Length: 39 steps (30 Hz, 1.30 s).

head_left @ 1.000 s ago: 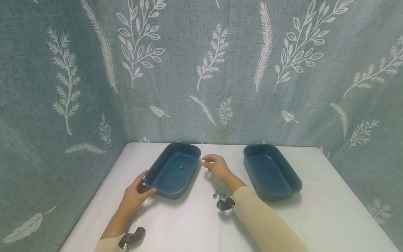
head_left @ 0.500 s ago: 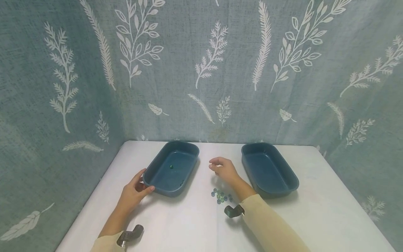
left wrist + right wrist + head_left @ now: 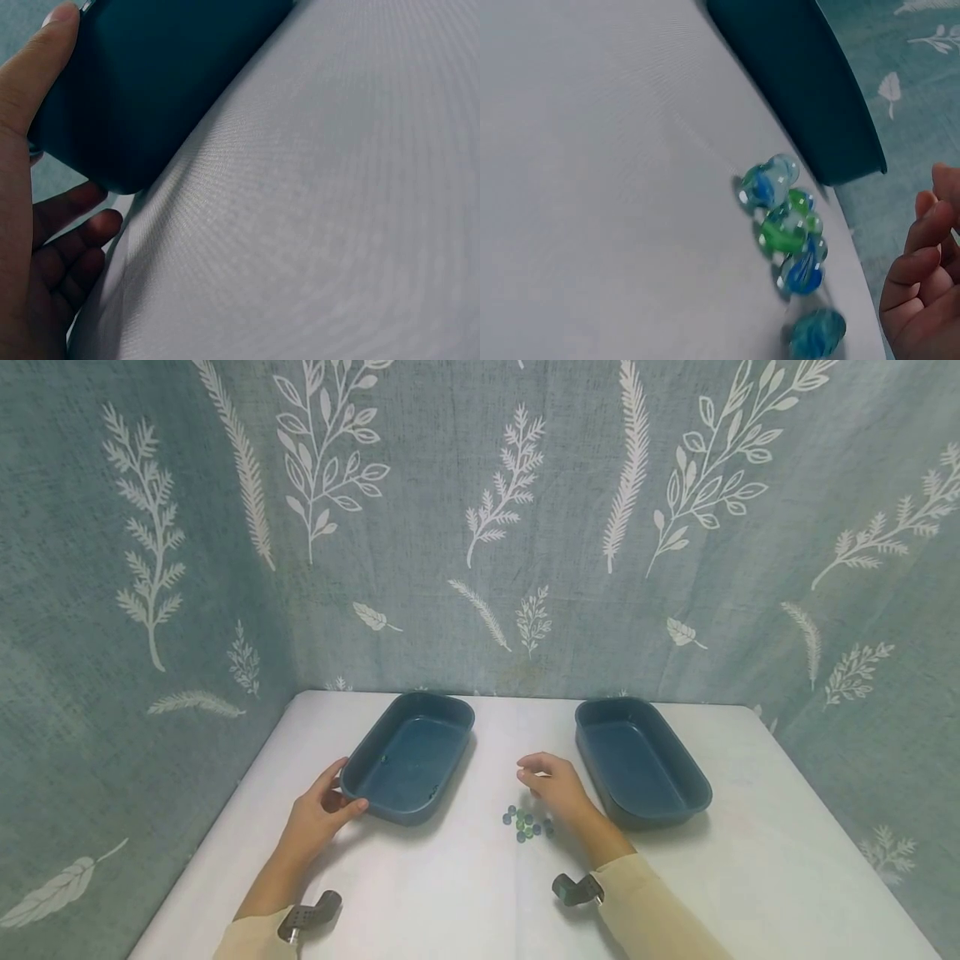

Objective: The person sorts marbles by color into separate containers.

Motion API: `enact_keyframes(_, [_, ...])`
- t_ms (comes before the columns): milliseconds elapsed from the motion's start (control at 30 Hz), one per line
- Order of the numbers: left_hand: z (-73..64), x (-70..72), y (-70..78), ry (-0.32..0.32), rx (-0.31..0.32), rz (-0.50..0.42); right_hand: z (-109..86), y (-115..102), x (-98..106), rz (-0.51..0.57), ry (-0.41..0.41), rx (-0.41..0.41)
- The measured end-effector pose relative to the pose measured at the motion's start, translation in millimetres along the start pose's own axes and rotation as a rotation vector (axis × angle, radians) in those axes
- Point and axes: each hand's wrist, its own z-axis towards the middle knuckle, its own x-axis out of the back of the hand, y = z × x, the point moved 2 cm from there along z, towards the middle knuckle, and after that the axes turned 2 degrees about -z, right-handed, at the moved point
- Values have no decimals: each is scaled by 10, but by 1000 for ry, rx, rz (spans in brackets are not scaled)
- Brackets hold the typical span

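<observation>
In the head view my left hand grips the near-left corner of the left dark blue tray. Its thumb lies on the rim, as the left wrist view also shows, with fingers round the outside. A small green marble sits on the left of that tray's floor; a few dark specks near its front right corner are too small to name. My right hand hovers above the table with loosely bent fingers and nothing visible in them. Just below it lies a cluster of glass marbles, clear with blue and green swirls.
A second dark blue tray stands at the right, close to my right forearm. Both trays rest on a white-covered table. Behind and to the left hangs a grey-green curtain with white leaf patterns.
My right hand has moved away from the left tray, rightward and nearer, to above the marbles. The green marble has rolled left inside the tray. My left hand keeps its grip.
</observation>
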Motion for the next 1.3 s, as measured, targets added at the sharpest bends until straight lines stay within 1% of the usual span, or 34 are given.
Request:
enact_keyframes(200, [0,-2,-14,3,-2,7,-119,93,62,1,41,-40])
enact_keyframes(433, [-9,-2,-8,0,2,11,-307,100,134,-68,36,-47])
enact_keyframes(600, [-5,9,2,-1,0,5,-424,105,156,-66,11,-68])
enact_keyframes(767, [9,2,-7,-4,3,3,-541,142,146,-67,-43,-66])
enact_keyframes(900, [20,2,-11,-11,-1,0,-623,159,133,-79,-59,-51])
enact_keyframes(1067, [23,5,-7,-9,-4,10,-672,170,116,-106,-64,-14])
enact_keyframes(1200, [16,-3,-14,-7,2,13,-704,186,103,-125,-93,-2])
enact_keyframes(1300, [13,-3,-25,-13,3,-2,-724,186,94,-142,-115,-1])
